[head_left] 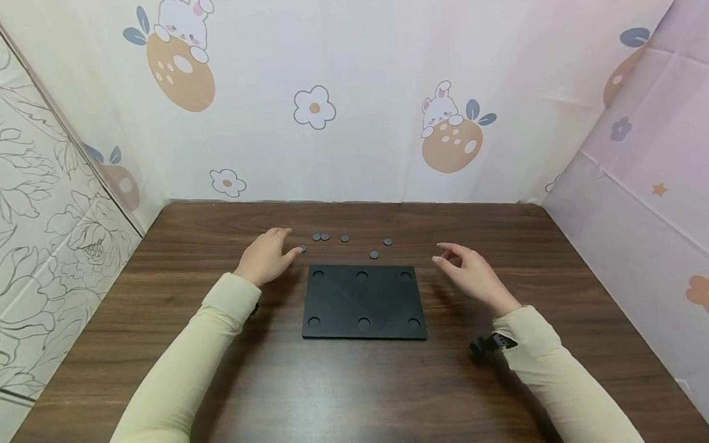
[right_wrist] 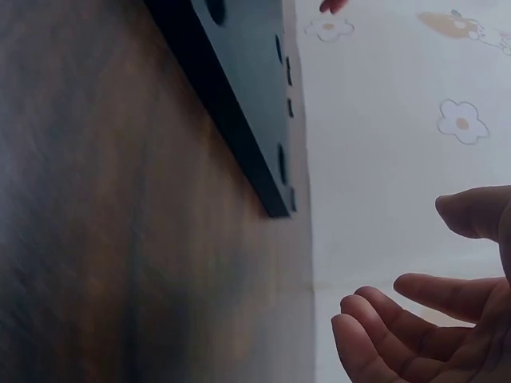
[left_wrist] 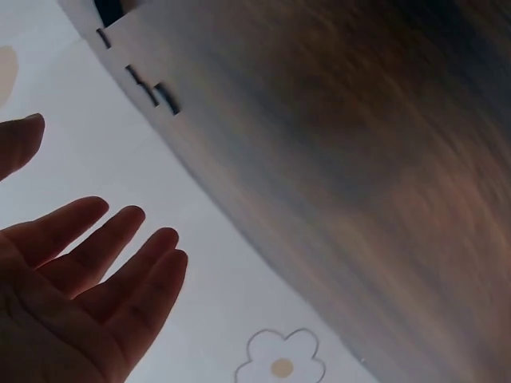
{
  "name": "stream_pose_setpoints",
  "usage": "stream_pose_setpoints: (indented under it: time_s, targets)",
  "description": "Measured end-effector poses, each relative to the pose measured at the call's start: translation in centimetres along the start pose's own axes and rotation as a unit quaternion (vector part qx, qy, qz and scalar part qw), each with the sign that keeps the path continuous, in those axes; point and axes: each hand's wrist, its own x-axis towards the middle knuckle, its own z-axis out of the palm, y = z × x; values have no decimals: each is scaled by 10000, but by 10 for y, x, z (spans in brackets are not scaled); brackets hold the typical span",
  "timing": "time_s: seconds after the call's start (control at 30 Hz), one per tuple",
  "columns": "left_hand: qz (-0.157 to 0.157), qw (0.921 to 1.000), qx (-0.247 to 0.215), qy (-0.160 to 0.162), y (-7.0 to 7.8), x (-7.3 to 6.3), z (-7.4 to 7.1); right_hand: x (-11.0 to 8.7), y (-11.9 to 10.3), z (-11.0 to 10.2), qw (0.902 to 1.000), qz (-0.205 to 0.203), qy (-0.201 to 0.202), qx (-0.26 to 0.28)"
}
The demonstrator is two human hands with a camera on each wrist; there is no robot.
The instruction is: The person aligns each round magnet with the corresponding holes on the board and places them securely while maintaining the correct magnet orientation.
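A flat black board (head_left: 363, 301) with several round recesses along its far and near edges lies on the table. Behind it are several small dark discs (head_left: 374, 255), scattered on the wood. My left hand (head_left: 266, 256) hovers at the board's far left, its thumb tip by the leftmost disc (head_left: 303, 249); the left wrist view shows its fingers spread and nothing between them. To the right of the board my right hand (head_left: 470, 271) is held above the table, thumb and fingers apart and loosely bent, with nothing in it.
The brown wooden table (head_left: 337, 398) ends at a patterned curtain (head_left: 375, 149) at the back. Another curtain (head_left: 670, 191) stands along the right side, and a floral panel (head_left: 31, 194) on the left. A dark wrist device (head_left: 490, 344) sits at the right cuff.
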Motion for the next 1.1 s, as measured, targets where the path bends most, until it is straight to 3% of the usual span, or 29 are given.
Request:
stream_pose_setpoints:
  time_s: [0.23,0.53,0.7,1.1]
  targets:
    - [-180,9996,-172,-110,-2,9,6,-5,-1,17,9968,210,-488,599]
    - [-286,9983,-165,-488,-4,15,14,-8,-1,31,9903,449,-908,952]
    - [-241,9979,-101,-586,-4,17,17,-8,-2,34,9900,389,-971,946]
    - [-295,9979,301,-492,-2,25,21,-8,-4,39,9917,255,-1061,686]
